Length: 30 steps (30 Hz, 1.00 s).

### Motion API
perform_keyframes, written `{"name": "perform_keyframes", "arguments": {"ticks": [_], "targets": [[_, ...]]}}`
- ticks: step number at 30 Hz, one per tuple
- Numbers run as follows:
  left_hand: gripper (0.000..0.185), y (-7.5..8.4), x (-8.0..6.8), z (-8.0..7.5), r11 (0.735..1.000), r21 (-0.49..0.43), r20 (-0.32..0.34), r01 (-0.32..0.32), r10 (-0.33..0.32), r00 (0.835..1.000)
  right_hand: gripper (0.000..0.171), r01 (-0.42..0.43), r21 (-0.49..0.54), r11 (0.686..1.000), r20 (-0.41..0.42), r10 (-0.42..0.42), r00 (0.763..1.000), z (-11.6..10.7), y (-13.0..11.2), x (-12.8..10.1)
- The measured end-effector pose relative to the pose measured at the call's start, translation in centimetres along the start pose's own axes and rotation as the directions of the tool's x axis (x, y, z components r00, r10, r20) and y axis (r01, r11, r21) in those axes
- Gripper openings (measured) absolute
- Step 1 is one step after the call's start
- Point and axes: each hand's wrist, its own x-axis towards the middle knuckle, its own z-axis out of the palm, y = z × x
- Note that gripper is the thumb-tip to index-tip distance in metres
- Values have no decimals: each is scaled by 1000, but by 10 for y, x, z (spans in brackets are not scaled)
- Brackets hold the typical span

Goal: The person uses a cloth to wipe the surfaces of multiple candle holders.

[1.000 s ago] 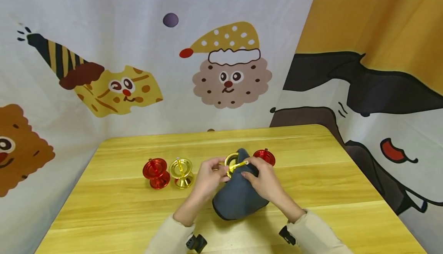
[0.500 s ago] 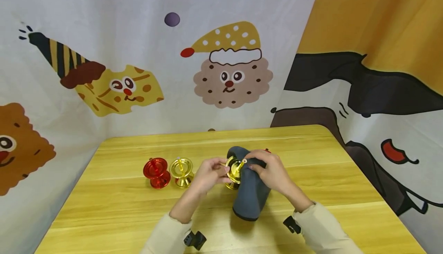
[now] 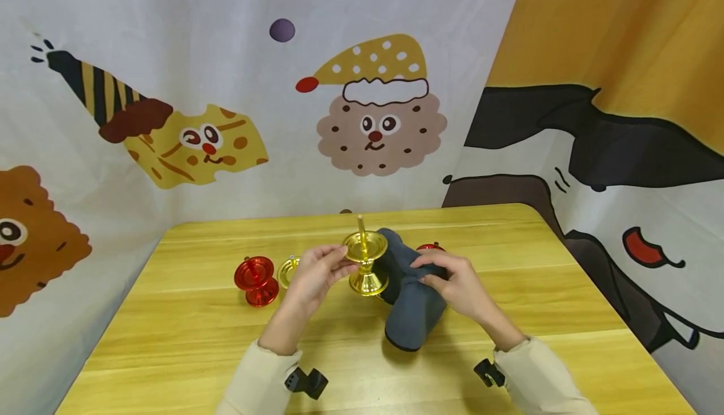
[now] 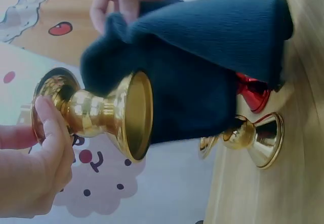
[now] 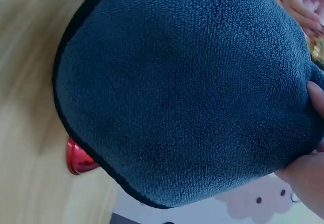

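Note:
My left hand [image 3: 318,271] pinches the cup of an upright gold candle holder [image 3: 365,264], lifted just above the wooden table [image 3: 186,333]; the left wrist view shows that gold candle holder [image 4: 96,115] with fingers [image 4: 48,153] on its top. My right hand [image 3: 452,283] grips a dark grey-blue cloth [image 3: 411,302], bunched right of the holder and hanging to the table. The cloth [image 5: 187,87] fills the right wrist view.
A red candle holder [image 3: 257,280] and a second gold candle holder [image 3: 287,270], partly behind my left hand, stand on the left. Another red holder [image 3: 430,249] peeks from behind the cloth. Cartoon-printed curtains [image 3: 170,88] close in the back and right.
The gold candle holder went from tilted against the cloth to upright and higher in my left hand. The cloth came off it and shifted right with my right hand.

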Motion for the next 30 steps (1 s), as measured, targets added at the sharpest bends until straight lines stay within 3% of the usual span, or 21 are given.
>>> {"name": "perform_keyframes", "arguments": {"ticks": [4, 9, 13, 17, 20, 24, 26, 30], "targets": [[21, -3, 1, 3, 999, -37, 28, 13, -12, 1000, 33, 39, -23, 999, 5, -39, 999, 11, 3, -2], [24, -9, 1, 7, 1000, -6, 63, 26, -26, 998, 31, 28, 47, 998, -38, -27, 999, 18, -1, 0], [35, -13, 1, 8, 993, 117, 13, -10, 9, 1000, 29, -11, 111, 994, -53, 17, 998, 19, -5, 1], [53, -17, 1, 6, 952, 301, 9, -60, 60, 998, 26, -18, 134, 991, -66, 27, 997, 19, -8, 3], [51, -20, 0, 3, 922, 373, 105, -101, 66, 992, 24, -8, 160, 987, -86, 22, 996, 19, -8, 4], [54, -23, -1, -1, 902, 397, 267, -170, 64, 962, 23, -5, 189, 982, -123, 29, 992, 19, -6, 5], [63, -24, -1, -2, 888, 416, 308, -197, 66, 949, 23, -15, 187, 982, -129, 40, 991, 19, -6, 6], [71, -26, -1, -2, 875, 441, 320, -201, 56, 946, 24, -38, 164, 986, -120, 58, 991, 19, -6, 6]]}}
